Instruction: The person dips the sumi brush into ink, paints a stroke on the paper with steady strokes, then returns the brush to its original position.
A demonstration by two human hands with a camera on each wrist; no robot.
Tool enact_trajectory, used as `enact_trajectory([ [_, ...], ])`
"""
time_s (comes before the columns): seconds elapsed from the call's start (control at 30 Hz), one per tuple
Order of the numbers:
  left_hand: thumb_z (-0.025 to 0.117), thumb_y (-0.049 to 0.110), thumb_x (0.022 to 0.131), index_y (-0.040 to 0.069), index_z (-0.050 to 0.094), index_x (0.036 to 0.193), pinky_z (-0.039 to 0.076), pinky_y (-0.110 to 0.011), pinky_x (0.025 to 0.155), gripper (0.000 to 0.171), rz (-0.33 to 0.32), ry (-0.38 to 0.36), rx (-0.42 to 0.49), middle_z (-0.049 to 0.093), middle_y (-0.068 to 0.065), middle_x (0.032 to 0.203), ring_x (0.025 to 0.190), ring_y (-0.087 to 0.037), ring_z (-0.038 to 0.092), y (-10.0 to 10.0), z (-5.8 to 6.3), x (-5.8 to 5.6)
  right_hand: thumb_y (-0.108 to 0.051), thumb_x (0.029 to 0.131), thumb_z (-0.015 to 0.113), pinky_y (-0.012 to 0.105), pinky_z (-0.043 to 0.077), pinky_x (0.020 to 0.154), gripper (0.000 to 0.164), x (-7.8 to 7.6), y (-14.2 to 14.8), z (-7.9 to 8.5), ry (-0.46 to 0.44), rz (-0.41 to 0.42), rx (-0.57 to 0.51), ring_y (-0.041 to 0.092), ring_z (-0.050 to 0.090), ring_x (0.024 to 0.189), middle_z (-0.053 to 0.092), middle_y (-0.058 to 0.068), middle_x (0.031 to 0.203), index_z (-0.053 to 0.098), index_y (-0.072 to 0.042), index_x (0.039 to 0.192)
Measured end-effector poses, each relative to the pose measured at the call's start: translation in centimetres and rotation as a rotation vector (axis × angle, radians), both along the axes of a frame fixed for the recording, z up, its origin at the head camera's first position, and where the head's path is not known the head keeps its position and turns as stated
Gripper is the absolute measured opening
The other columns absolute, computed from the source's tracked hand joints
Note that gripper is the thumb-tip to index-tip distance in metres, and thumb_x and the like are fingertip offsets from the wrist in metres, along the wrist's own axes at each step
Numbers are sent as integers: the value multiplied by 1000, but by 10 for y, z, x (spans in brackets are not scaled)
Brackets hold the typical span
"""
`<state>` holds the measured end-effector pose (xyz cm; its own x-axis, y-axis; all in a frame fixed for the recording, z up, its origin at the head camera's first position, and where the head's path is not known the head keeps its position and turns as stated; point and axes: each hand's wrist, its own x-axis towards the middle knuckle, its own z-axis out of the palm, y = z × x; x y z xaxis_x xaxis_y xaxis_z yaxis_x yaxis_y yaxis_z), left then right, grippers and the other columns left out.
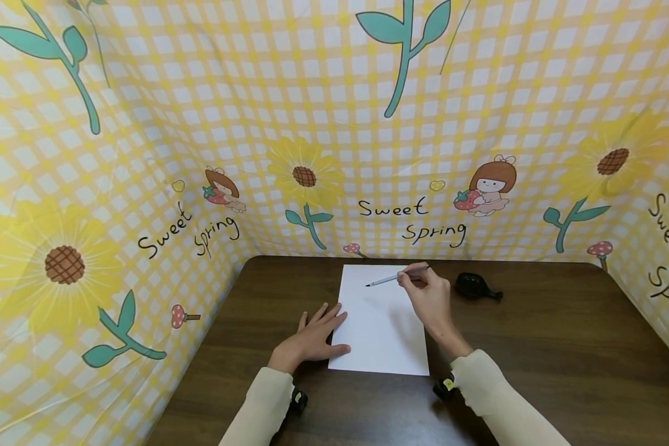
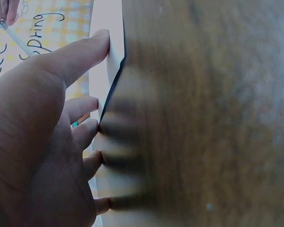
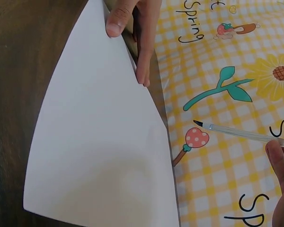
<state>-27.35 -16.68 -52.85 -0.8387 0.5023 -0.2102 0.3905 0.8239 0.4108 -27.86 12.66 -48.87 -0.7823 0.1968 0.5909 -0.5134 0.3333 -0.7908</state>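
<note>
Fingers of my right hand (image 1: 432,303) pinch a slim translucent pen (image 1: 383,280); its dark tip points to my left, held above and apart from the white sheet (image 1: 379,334). The sheet lies lengthwise before me on the dark wooden table (image 1: 541,347). On my left hand (image 1: 311,342) the fingers are spread, thumb over the sheet's left margin. One small black object (image 1: 472,286), type unclear, lies right of the sheet, near my right hand.

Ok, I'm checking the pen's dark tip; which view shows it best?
The right wrist view: the pen tip shows largest and unobstructed. The head view shows it small, over the paper; in the left wrist view, the left hand hides it.
</note>
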Motion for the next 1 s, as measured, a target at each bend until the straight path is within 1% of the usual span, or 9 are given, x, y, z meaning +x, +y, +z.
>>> enact_trajectory([
  [0.17,65,62,99,24,34,169,1,-75,127,85,1,0,-9,17,1,181,169,-34,5,0,0,1,-9,99,76,11,57,68,5,-1,-4,-3,-23,0,15,24,80,77,82,10,88,74,-4,99],
  [0.37,66,60,100,24,33,169,0,-75,128,85,-2,0,-9,16,1,181,169,-33,6,1,1,2,-7,98,78,10,57,67,5,-2,-9,-7,-50,6,-8,29,80,78,82,10,87,74,-4,99],
  [0.67,65,62,100,24,33,170,0,-75,128,85,-3,6,-9,16,1,181,169,-33,6,-1,-2,1,-13,98,78,12,56,67,8,-3,-15,-18,-86,-9,32,19,79,77,82,6,87,75,-5,99],
  [0.77,64,63,100,24,32,170,0,-74,128,86,-3,11,-8,15,2,181,169,-33,5,-1,-4,1,-14,98,79,13,56,66,9,-3,-16,-20,-100,-16,43,18,79,77,82,6,87,76,-6,99],
  [1.0,63,65,99,25,33,169,1,-74,128,86,2,20,-8,16,3,181,169,-33,5,-2,-6,-1,-13,98,79,16,57,66,4,-2,-21,-22,-131,-15,60,20,79,78,82,5,87,77,-10,98],
])
